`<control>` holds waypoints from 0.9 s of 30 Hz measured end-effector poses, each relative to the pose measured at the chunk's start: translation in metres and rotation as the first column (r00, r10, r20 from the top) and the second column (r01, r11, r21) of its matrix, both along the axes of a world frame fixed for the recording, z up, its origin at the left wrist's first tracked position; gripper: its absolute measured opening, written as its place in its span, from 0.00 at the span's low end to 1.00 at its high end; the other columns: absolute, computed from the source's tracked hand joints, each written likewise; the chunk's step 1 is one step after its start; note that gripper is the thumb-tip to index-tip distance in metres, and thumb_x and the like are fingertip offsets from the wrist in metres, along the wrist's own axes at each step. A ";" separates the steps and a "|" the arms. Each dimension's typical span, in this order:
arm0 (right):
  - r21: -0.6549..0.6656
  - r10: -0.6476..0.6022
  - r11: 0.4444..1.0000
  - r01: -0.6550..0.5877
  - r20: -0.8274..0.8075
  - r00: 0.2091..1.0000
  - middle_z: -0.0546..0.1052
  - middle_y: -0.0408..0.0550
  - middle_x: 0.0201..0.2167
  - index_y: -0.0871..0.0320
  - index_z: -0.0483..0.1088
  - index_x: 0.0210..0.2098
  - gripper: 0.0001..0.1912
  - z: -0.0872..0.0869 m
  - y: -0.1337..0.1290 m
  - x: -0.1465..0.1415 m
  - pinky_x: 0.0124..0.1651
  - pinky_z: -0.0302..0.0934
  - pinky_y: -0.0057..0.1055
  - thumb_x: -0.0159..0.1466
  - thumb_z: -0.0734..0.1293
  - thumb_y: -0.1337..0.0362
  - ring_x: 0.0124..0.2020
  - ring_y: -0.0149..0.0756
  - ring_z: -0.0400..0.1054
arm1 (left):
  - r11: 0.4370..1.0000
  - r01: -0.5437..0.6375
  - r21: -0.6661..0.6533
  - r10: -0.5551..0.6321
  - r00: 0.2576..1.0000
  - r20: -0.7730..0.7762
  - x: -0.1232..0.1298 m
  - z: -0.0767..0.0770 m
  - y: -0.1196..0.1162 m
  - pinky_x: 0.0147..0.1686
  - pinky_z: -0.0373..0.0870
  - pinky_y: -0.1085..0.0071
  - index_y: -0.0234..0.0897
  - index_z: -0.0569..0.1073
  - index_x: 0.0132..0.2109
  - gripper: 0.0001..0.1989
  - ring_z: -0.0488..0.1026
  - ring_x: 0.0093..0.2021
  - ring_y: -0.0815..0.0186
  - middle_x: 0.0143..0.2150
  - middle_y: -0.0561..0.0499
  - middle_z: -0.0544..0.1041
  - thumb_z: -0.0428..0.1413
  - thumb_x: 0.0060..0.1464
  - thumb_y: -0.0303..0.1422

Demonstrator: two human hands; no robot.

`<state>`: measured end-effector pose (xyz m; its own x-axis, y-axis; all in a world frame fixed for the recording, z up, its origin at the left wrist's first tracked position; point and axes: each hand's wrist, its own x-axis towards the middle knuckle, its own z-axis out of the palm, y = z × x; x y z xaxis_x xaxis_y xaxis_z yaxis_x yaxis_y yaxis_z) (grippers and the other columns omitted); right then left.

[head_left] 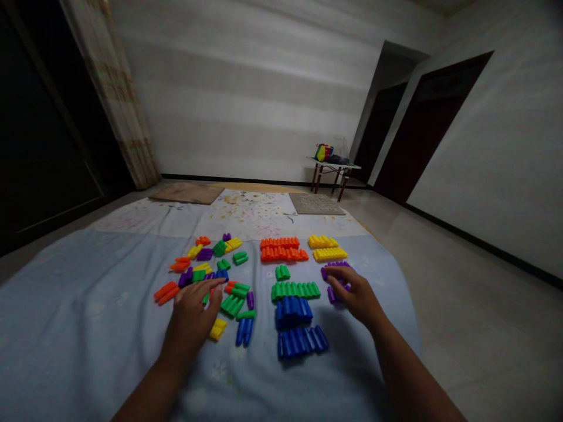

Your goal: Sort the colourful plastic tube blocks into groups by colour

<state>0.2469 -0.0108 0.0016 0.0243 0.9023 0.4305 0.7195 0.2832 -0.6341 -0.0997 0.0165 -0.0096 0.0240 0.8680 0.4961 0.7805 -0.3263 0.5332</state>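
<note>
My left hand (196,310) hovers low over a mixed heap of small plastic building pieces, fingers apart and holding nothing I can see. Close to its fingertips are a blue piece (222,274) and green pieces (233,305); the hand hides part of the heap. On the right, my right hand (356,293) pinches a purple piece (324,274) between thumb and fingertips, at the left end of a purple row. More purple pieces (333,296) lie beneath this hand, partly covered by it.
Sorted rows lie mid-cloth: orange (284,254), yellow (329,254), green (297,290) and blue (302,342). Loose orange pieces (166,292) and blue pieces (245,332) edge the heap. Beyond the blue cloth (118,293) stand a small table (336,164) and a wall.
</note>
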 end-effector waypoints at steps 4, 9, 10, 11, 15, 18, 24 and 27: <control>0.042 -0.287 0.955 0.292 -0.100 0.953 0.76 0.51 0.37 0.58 0.72 0.40 0.18 -0.024 0.001 0.033 0.36 0.63 0.35 0.58 0.60 0.54 0.30 0.36 0.67 | 0.991 -0.070 -0.113 0.075 0.997 0.035 -0.021 0.002 0.006 0.44 0.68 0.67 0.37 0.74 0.42 0.19 0.73 0.43 0.63 0.42 0.48 0.78 0.46 0.54 0.44; 0.093 -0.484 0.861 0.500 -0.155 0.861 0.75 0.52 0.36 0.59 0.72 0.40 0.19 -0.055 -0.002 0.061 0.36 0.62 0.35 0.58 0.59 0.55 0.31 0.37 0.66 | 0.964 0.092 -0.249 -0.111 0.992 -0.062 -0.008 0.001 -0.003 0.46 0.65 0.65 0.39 0.74 0.40 0.19 0.73 0.42 0.63 0.41 0.49 0.78 0.45 0.55 0.45; 0.110 -0.499 0.848 0.518 -0.162 0.851 0.75 0.52 0.37 0.59 0.72 0.40 0.19 -0.059 -0.001 0.064 0.37 0.62 0.35 0.57 0.59 0.55 0.31 0.38 0.66 | 0.955 0.114 -0.275 -0.149 0.982 -0.112 0.000 0.003 -0.008 0.46 0.64 0.63 0.39 0.74 0.38 0.19 0.73 0.40 0.62 0.39 0.49 0.78 0.44 0.55 0.45; 0.125 -0.508 0.839 0.529 -0.168 0.845 0.75 0.53 0.37 0.60 0.72 0.40 0.19 -0.063 -0.001 0.066 0.37 0.61 0.35 0.57 0.59 0.56 0.32 0.38 0.67 | 0.946 0.124 -0.299 -0.181 0.969 -0.169 0.008 0.005 -0.013 0.45 0.63 0.62 0.40 0.74 0.36 0.18 0.73 0.39 0.62 0.37 0.49 0.78 0.44 0.55 0.45; 0.151 -0.500 0.836 0.527 -0.184 0.846 0.75 0.53 0.38 0.60 0.72 0.40 0.19 -0.069 0.003 0.070 0.39 0.62 0.36 0.58 0.58 0.56 0.33 0.38 0.67 | 0.937 0.065 -0.343 -0.209 0.892 -0.401 0.039 0.014 -0.033 0.44 0.59 0.58 0.39 0.73 0.32 0.19 0.71 0.38 0.59 0.32 0.48 0.76 0.48 0.51 0.48; 0.137 -0.465 0.858 0.496 -0.203 0.861 0.75 0.53 0.37 0.60 0.72 0.40 0.19 -0.069 0.004 0.070 0.40 0.62 0.36 0.58 0.57 0.57 0.34 0.38 0.68 | 0.929 0.023 -0.369 -0.214 0.847 -0.486 0.045 0.012 -0.038 0.44 0.58 0.58 0.39 0.73 0.35 0.14 0.71 0.39 0.57 0.34 0.46 0.76 0.52 0.48 0.44; 0.101 -0.443 0.875 0.474 -0.232 0.866 0.76 0.52 0.37 0.60 0.72 0.39 0.18 -0.065 0.001 0.066 0.39 0.62 0.35 0.58 0.57 0.58 0.33 0.37 0.67 | 0.878 0.261 -0.402 -0.418 0.827 -0.376 0.022 -0.003 -0.029 0.48 0.58 0.58 0.50 0.70 0.47 0.20 0.69 0.49 0.59 0.47 0.51 0.75 0.51 0.45 0.27; 0.097 -0.444 0.872 0.479 -0.252 0.860 0.76 0.52 0.37 0.60 0.72 0.39 0.18 -0.063 0.000 0.065 0.38 0.62 0.35 0.57 0.58 0.58 0.32 0.37 0.67 | 0.904 0.228 -0.362 -0.366 0.850 -0.378 0.019 0.002 -0.032 0.48 0.60 0.58 0.48 0.70 0.48 0.18 0.69 0.50 0.58 0.48 0.49 0.74 0.50 0.49 0.31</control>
